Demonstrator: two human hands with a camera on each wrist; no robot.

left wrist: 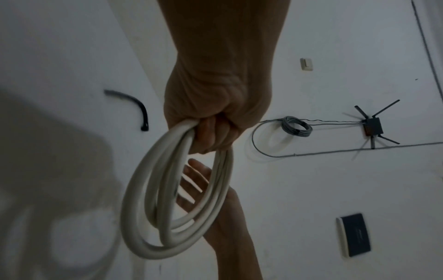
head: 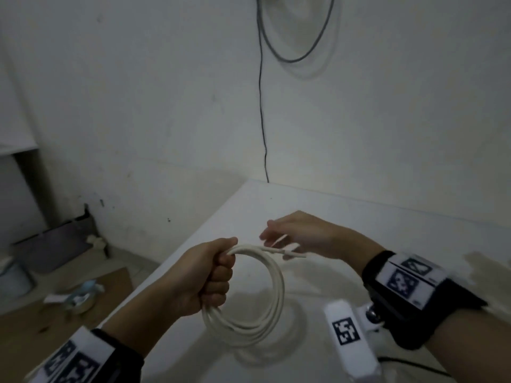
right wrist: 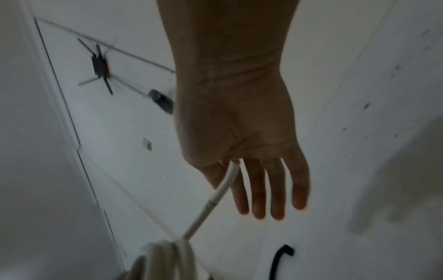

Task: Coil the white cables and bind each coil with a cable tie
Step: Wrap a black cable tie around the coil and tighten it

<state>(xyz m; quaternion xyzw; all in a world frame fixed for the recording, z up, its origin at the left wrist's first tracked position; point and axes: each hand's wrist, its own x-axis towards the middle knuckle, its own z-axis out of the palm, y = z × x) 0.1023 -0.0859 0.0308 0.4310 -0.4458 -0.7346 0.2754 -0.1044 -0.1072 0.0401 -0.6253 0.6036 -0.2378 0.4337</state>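
Note:
My left hand (head: 213, 275) (left wrist: 215, 113) grips a coil of white cable (head: 279, 284) (left wrist: 163, 253) in its fist, holding it above the white table (head: 359, 217). The coil has several loops and hangs down and to the right of the fist. The cable's free end (head: 290, 253) (right wrist: 215, 199) sticks out to the right toward my right hand (head: 301, 236) (right wrist: 239, 132). That hand is spread with straight fingers, and the cable's tip lies between its thumb and forefinger. In the left wrist view, the right hand (left wrist: 196, 180) shows through the coil. No cable tie is in view.
A thin black cable (head: 261, 106) runs down the wall to the table's far edge, beside a hanging grey cable loop (head: 290, 59). A router (left wrist: 372, 126) is fixed on the wall. Left of the table, the floor holds cardboard and a tape roll (head: 80, 297).

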